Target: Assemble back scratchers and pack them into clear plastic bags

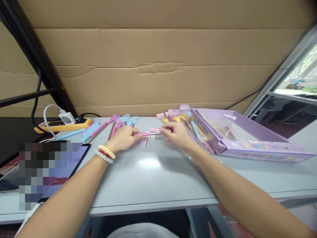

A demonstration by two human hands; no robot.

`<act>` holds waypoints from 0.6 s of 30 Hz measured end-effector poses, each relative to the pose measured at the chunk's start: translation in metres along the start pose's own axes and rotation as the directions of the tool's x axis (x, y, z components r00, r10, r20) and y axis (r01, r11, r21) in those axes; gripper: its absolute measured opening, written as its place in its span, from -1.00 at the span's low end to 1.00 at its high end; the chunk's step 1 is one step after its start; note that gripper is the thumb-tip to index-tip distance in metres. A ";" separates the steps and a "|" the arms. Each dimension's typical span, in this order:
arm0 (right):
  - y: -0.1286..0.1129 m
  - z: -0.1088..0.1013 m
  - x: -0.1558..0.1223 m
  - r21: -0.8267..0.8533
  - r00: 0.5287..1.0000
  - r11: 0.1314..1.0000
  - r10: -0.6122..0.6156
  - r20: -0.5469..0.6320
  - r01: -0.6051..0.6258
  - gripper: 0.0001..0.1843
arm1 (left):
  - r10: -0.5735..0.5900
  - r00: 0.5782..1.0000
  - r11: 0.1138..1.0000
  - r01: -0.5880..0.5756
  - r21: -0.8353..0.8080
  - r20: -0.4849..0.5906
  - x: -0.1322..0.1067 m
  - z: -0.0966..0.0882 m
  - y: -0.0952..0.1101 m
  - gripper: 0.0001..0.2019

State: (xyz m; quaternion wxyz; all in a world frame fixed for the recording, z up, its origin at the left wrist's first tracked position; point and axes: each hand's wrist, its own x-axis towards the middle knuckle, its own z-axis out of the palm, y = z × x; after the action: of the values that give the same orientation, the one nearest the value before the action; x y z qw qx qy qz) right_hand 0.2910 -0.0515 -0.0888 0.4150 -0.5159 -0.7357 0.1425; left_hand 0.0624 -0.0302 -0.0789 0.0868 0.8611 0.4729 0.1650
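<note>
Between both hands a back scratcher (151,134) with a pink grip and a thin metal rod is held level, just above the table. My left hand (123,137) is closed around its pink grip. Fingers of my right hand (176,133) pinch the rod's other end, where a bit of pink shows; the rest of that end is hidden. Small pink printed cards (143,141) lie beneath. Left of my left hand are several pink and blue back scratchers (126,119). Beside my right hand, bagged back scratchers (195,130) with yellow and blue heads lie with cards.
An open purple box (262,148) stands at the right, with clear plastic in it. Blue and pink tubes (90,131), a yellow power strip (53,125) with a white charger, and a tablet (61,175) lie at the left. A cardboard wall (158,86) closes off the back.
</note>
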 end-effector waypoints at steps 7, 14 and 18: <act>0.010 0.012 0.003 0.444 0.974 0.871 0.227 0.013 -0.209 -0.63 | 0.159 0.949 0.947 -0.069 0.314 -0.271 0.004 0.010 0.004 -0.63; -0.003 0.020 0.013 0.659 0.954 0.726 0.298 -0.041 -0.199 -0.75 | 0.209 0.949 0.914 -0.105 0.392 -0.234 0.013 0.016 0.007 -0.67; 0.015 -0.032 0.026 0.765 0.791 0.644 0.466 -0.397 0.005 -0.86 | 0.081 0.884 0.917 0.115 0.382 -0.460 0.010 -0.009 -0.044 -0.72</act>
State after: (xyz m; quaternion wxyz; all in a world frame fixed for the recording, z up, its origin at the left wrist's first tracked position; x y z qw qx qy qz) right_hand 0.3215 -0.0292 -0.0669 0.7596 -0.4172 -0.3825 0.3205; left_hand 0.0299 0.0015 -0.0820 -0.2054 0.7909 0.5111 0.2665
